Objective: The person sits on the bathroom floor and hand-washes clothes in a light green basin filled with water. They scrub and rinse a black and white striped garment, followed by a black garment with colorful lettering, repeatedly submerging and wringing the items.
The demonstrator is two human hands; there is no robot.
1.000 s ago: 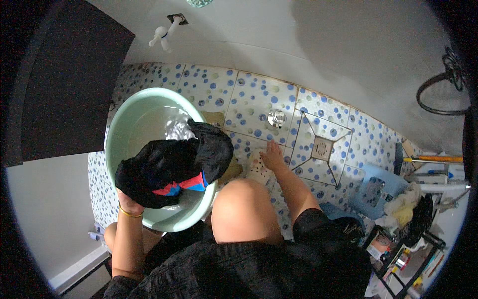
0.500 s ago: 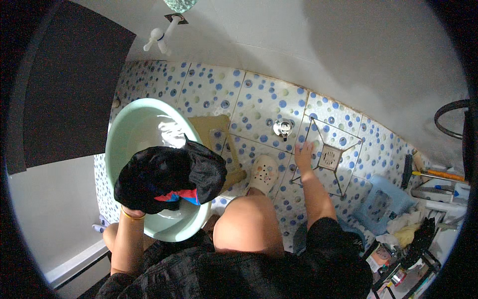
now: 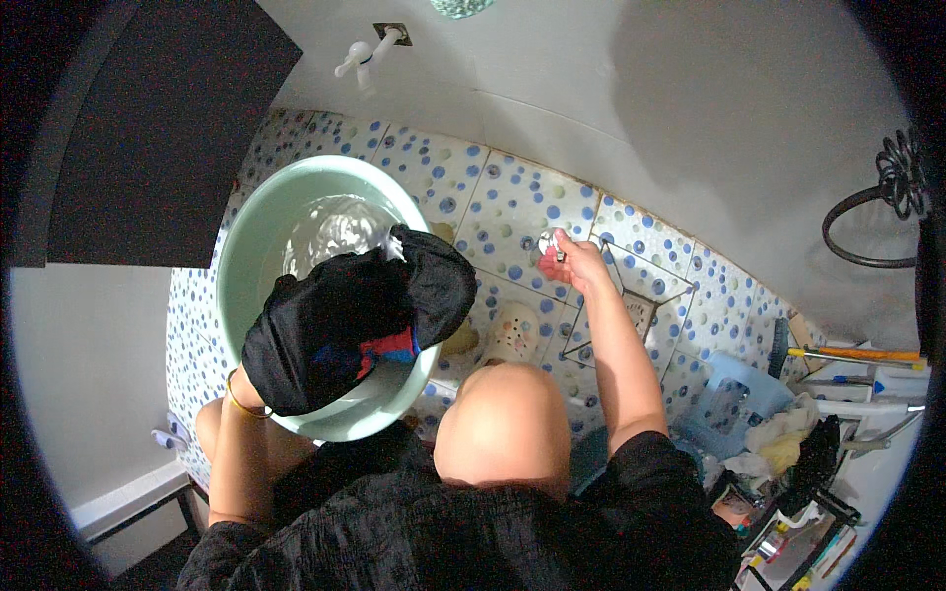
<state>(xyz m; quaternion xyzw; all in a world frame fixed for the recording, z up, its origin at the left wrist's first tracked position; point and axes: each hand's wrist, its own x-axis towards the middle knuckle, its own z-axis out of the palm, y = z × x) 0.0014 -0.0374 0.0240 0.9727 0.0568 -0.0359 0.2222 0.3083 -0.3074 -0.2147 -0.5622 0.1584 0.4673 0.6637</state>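
My left hand (image 3: 248, 390) grips a black cloth garment (image 3: 325, 320) with a red and blue patch, and its fingers are hidden under the bunched fabric. The garment hangs over a large pale green basin (image 3: 230, 246) with water (image 3: 340, 231) in it. Out to the right, my right hand (image 3: 576, 264) has thumb and fingers closed around a round shiny metal fitting (image 3: 546, 242) at the dotted tiles, partly covered by the fingers.
A floor drain (image 3: 641, 313) lies right of my right hand. A white tap (image 3: 357, 59) juts from the wall. At the right stand a blue plastic basket (image 3: 724, 394) and a cluttered rack (image 3: 788, 537). A black coiled hose (image 3: 897, 187) hangs there, and a dark panel (image 3: 148, 138) rises at left.
My right hand has moved left from beside the drain to the metal fitting and closed on it. The garment stays over the basin in my left hand. The whole view has shifted slightly.
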